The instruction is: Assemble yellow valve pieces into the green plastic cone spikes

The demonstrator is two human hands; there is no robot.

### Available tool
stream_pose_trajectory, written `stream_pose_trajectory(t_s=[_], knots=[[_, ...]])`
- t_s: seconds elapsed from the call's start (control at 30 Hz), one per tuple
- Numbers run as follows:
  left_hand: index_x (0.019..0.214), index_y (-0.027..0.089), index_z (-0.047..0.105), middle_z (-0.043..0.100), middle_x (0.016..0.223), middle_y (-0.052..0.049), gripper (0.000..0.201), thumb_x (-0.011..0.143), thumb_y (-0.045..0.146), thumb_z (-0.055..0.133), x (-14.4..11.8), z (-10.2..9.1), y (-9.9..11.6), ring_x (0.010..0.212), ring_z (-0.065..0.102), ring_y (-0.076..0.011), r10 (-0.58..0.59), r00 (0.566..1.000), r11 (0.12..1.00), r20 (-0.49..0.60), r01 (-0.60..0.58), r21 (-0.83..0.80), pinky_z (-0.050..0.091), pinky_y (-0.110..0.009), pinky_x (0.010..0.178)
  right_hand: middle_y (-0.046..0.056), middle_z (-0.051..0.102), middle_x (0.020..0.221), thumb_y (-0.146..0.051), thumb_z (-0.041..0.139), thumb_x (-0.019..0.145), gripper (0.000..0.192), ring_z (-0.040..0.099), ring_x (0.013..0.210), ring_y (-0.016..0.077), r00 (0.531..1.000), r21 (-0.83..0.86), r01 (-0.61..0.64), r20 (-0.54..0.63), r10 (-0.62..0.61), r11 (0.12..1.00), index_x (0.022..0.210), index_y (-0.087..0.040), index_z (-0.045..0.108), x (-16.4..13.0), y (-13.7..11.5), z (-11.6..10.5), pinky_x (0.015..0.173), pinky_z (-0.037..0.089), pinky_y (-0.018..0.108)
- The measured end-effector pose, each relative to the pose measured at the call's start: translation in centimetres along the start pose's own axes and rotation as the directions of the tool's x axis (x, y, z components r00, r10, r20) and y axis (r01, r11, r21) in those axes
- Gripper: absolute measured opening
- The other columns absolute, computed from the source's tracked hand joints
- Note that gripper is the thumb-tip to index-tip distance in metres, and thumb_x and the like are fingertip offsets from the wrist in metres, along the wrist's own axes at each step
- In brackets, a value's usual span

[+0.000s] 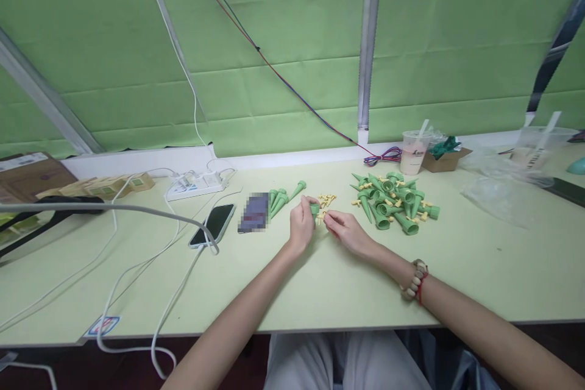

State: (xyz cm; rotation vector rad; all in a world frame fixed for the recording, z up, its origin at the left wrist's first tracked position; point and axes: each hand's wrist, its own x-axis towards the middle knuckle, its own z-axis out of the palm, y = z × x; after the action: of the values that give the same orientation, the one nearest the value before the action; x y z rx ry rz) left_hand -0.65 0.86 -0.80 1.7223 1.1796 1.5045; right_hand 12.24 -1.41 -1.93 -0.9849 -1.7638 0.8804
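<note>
Your left hand (301,225) clasps green cone (315,209); your right hand (348,231) pinches yellow piece (320,216) just right of it, axis unclear

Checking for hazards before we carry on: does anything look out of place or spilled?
Yes: a white cable droops over the front edge of the table, well left of the left hand, where it could snag. I see no spill.

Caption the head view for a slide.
Left hand holding a green piece, right hand a small yellow piece, with heaped green cones to the right.
</note>
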Motion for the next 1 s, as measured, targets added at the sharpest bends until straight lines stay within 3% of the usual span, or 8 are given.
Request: stream_pose_trajectory(t_s=[0.2, 0.43, 0.53, 0.6, 0.67, 0.73, 0.87, 1.0], knots=[[0.077, 0.018, 0.059, 0.033, 0.039, 0.005, 0.055, 0.088, 0.052, 0.017, 0.0, -0.3, -0.4, 0.038, 0.039, -0.0119, 0.072, 0.997, 0.994, -0.001, -0.072, 0.084, 0.031, -0.024, 0.048, -0.005, 0.033, 0.054, -0.054, 0.043, 0.080, 0.041, 0.034, 0.044, 0.0082, 0.987, 0.324, -0.154, 0.084, 0.134, 0.933, 0.058, -0.020, 0.035, 0.1, -0.2, 0.3, 0.043, 0.029, 0.023], [0.076, 0.019, 0.060, 0.036, 0.041, 0.004, 0.051, 0.087, 0.051, 0.022, 0.0, -0.2, -0.8, 0.040, 0.037, -0.0119, 0.076, 0.995, 0.990, 0.056, -0.082, 0.111, 0.030, -0.023, 0.048, -0.007, 0.029, 0.052, -0.063, 0.042, 0.075, 0.047, 0.030, 0.041, 0.0070, 0.964, 0.378, -0.265, 0.097, 0.246, 0.887, 0.058, -0.020, 0.033, 0.4, 0.3, 0.7, 0.041, 0.026, 0.022], [0.075, 0.018, 0.059, 0.041, 0.044, 0.003, 0.052, 0.086, 0.053, 0.022, 0.1, 0.1, -0.4, 0.040, 0.039, -0.0108, 0.044, 0.999, 0.999, 0.022, -0.045, 0.025, 0.032, -0.023, 0.047, -0.005, 0.031, 0.052, -0.061, 0.032, 0.081, 0.046, 0.032, 0.043, 0.0087, 0.983, 0.226, -0.184, 0.027, 0.183, 0.956, 0.059, -0.021, 0.033, 0.1, 0.0, 0.4, 0.043, 0.028, 0.023], [0.072, 0.017, 0.057, 0.045, 0.048, 0.002, 0.052, 0.087, 0.052, 0.022, 0.3, 0.3, 0.0, 0.038, 0.039, -0.0096, -0.029, 1.000, 0.997, -0.001, 0.028, -0.065, 0.033, -0.022, 0.044, -0.003, 0.040, 0.055, -0.056, 0.033, 0.084, 0.042, 0.038, 0.048, 0.0104, 0.998, -0.034, -0.057, -0.040, 0.055, 0.998, 0.062, -0.020, 0.038, -0.2, -0.3, 0.0, 0.049, 0.030, 0.024], [0.066, 0.016, 0.055, 0.044, 0.045, 0.002, 0.052, 0.087, 0.050, 0.022, 0.6, 0.5, 0.3, 0.035, 0.038, -0.0092, -0.153, 0.988, 0.979, 0.015, 0.154, -0.130, 0.031, -0.022, 0.040, -0.002, 0.052, 0.064, -0.049, 0.039, 0.086, 0.032, 0.044, 0.054, 0.0122, 0.997, -0.313, 0.042, -0.048, -0.060, 0.949, 0.073, -0.021, 0.047, -0.4, -0.6, -0.5, 0.055, 0.031, 0.026], [0.063, 0.015, 0.055, 0.043, 0.042, 0.002, 0.051, 0.088, 0.044, 0.022, 0.8, 0.6, 0.5, 0.033, 0.037, -0.0093, -0.262, 0.963, 0.951, 0.057, 0.268, -0.157, 0.030, -0.022, 0.038, 0.001, 0.060, 0.077, -0.043, 0.036, 0.089, 0.026, 0.051, 0.061, 0.0144, 0.995, -0.465, 0.075, -0.028, -0.099, 0.882, 0.088, -0.022, 0.051, -0.5, -0.8, -1.0, 0.060, 0.032, 0.027], [0.058, 0.016, 0.053, 0.037, 0.034, 0.002, 0.048, 0.088, 0.035, 0.022, 0.8, 1.0, 0.4, 0.032, 0.036, -0.0108, -0.399, 0.907, 0.898, 0.134, 0.416, -0.145, 0.031, -0.023, 0.039, 0.005, 0.063, 0.097, -0.039, 0.030, 0.092, 0.029, 0.057, 0.080, 0.0203, 0.990, -0.588, 0.133, 0.037, -0.138, 0.798, 0.101, -0.023, 0.052, -0.4, -0.4, -1.5, 0.064, 0.034, 0.029], [0.051, 0.017, 0.046, 0.035, 0.033, 0.003, 0.046, 0.087, 0.036, 0.023, 0.2, 1.4, 0.3, 0.033, 0.035, -0.0106, -0.419, 0.896, 0.889, 0.148, 0.438, -0.134, 0.031, -0.023, 0.040, 0.008, 0.063, 0.102, -0.035, 0.026, 0.093, 0.030, 0.058, 0.082, 0.0219, 0.988, -0.603, 0.153, 0.081, -0.130, 0.783, 0.101, -0.022, 0.052, -0.5, -0.2, -1.4, 0.065, 0.035, 0.029]])
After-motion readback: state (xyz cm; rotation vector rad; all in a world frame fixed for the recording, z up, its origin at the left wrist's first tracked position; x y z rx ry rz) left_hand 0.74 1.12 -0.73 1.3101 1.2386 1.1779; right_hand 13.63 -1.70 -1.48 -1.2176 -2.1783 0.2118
